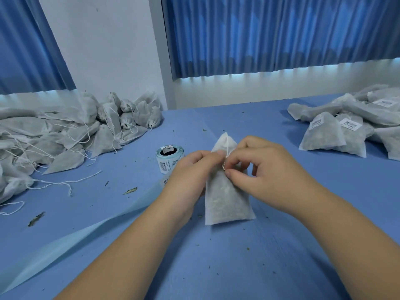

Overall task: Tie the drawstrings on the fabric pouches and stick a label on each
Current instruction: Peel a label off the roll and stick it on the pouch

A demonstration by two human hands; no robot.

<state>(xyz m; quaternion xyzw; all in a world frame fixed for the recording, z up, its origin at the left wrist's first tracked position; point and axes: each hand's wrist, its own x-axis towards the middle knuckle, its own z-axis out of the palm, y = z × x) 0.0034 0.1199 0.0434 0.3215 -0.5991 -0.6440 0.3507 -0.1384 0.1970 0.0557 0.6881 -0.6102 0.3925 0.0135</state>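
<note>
Both hands mid-frame on one white pouch (227,198) — left hand (190,174) grips its side, right hand (264,167) pinches the drawstring (226,156) near the neck. Label roll (170,155) just left of them. Unlabeled pouch pile (65,131) left — labeled pile (355,124) upper right, all on the blue table (238,267).

blue curtains (259,35) — drawn | white wall (108,50) | leaf scraps (129,190) — on blue table (216,267)
</note>
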